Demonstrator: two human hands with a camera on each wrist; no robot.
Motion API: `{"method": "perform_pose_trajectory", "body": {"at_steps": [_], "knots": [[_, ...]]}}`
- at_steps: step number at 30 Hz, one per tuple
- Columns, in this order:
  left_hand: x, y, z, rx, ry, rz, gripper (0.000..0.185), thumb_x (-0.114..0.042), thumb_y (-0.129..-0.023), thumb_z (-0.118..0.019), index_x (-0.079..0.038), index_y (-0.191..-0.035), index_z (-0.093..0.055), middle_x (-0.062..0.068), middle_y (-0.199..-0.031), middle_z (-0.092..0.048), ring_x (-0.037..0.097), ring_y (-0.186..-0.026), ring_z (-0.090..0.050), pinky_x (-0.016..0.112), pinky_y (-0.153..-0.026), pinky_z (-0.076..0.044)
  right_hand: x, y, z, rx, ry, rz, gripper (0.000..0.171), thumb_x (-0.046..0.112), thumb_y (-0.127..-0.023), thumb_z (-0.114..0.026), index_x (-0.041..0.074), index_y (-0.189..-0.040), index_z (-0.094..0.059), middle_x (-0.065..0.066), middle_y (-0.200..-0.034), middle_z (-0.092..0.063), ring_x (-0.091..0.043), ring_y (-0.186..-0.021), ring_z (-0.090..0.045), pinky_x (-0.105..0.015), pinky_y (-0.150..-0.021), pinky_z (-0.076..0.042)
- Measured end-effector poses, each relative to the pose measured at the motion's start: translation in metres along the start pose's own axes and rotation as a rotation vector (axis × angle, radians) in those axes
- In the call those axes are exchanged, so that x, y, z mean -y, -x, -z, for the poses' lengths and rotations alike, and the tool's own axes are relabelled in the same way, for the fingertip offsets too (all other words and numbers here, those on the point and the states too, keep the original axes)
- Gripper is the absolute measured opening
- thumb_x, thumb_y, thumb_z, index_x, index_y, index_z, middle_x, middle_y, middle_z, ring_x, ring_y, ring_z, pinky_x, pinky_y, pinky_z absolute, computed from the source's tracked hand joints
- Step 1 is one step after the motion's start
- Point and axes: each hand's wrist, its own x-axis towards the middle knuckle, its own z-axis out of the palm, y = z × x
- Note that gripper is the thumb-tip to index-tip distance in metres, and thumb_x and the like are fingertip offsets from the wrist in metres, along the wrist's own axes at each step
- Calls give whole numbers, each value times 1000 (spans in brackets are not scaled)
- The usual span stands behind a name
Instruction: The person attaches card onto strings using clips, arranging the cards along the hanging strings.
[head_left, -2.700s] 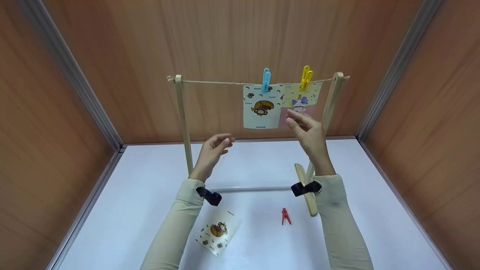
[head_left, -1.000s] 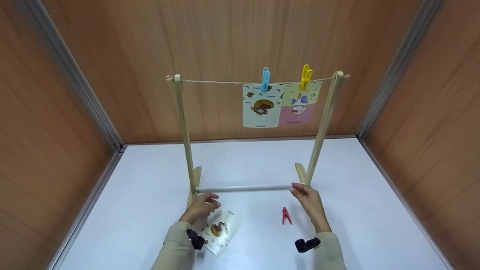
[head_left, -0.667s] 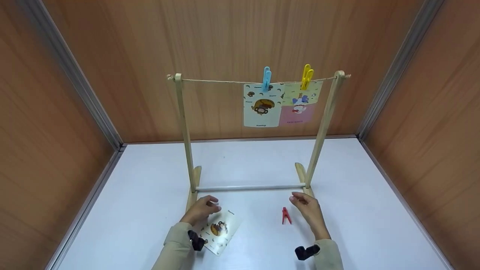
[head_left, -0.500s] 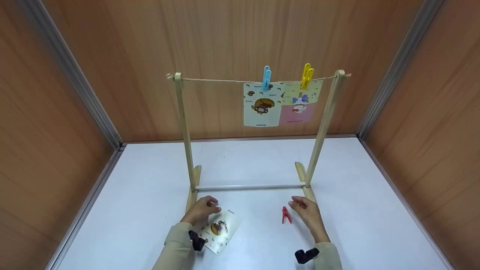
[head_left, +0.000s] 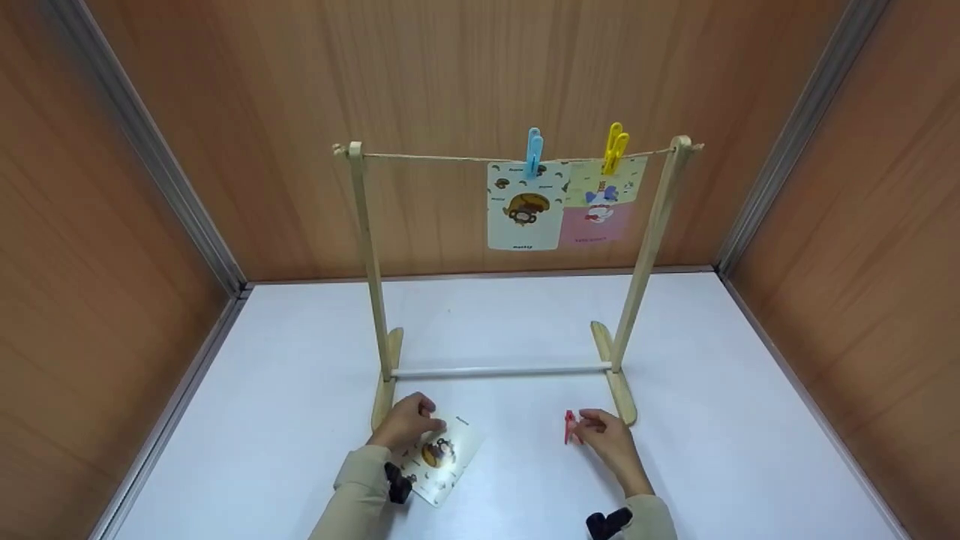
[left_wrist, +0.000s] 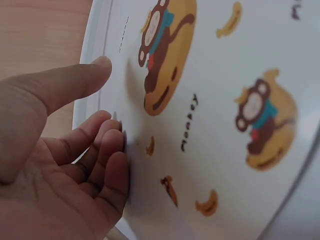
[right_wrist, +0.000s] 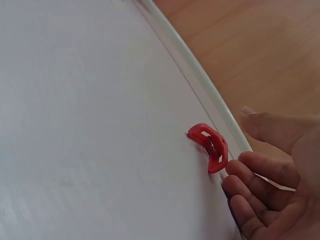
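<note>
From the head view, the wooden rack was seen standing on the white table; just in front of its crossbar, the left hand was laid on the monkey card. Only the left wrist view showed the fingertips pressed against the card, thumb apart, nothing gripped. The right hand was curled loosely beside the red clothespin; the right wrist view showed the clothespin touched, not yet pinched.

A small red plastic clothespin lies flat on the white tabletop, just in front of the wooden rack's right foot. To its left, a white rectangular card printed with monkeys and bananas lies face up, turned slightly askew.
</note>
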Motion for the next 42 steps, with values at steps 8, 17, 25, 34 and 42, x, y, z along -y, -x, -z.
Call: {"method": "perform_pose_trajectory", "body": {"at_steps": [8,17,25,34,42], "knots": [[-6,0,-6,6,-38,47,44,-19,-78,-79,2,-108,-53,10,-97,-54,23,-88,-54,36,-74,-50,-2,3,-5,36,98,46,53,20,-76,-80,-8,-117,-60,-11,-97,-60,-19,-90,-54,-32,-83,-45],[-10,-2,-11,-16,-150,6,49,-16,-74,-82,8,-107,-55,15,-98,-55,26,-86,-53,40,-75,-51,-5,3,-13,47,167,61,63,21,-70,-84,-5,-120,-55,-11,-101,-52,-22,-94,-47,-33,-81,-41],[-10,-3,-13,-36,-190,-35,45,-14,-73,-82,10,-103,-57,17,-96,-54,26,-84,-52,39,-74,-51,-7,3,-18,20,225,114,64,19,-68,-85,-5,-119,-54,-14,-102,-52,-26,-98,-46,-34,-82,-39],[-11,-1,-15,-54,-191,-39,43,-10,-74,-81,12,-103,-58,19,-96,-55,26,-84,-55,42,-78,-51,-8,4,-19,2,226,161,58,18,-72,-82,-6,-117,-54,-13,-101,-52,-26,-97,-47,-34,-81,-38],[-14,1,-15,-72,-201,-35,40,-8,-75,-80,13,-102,-59,21,-98,-54,28,-87,-55,43,-79,-51,-7,5,-18,5,231,170,58,19,-72,-82,-7,-116,-54,-13,-100,-52,-26,-95,-46,-34,-80,-37]]}}
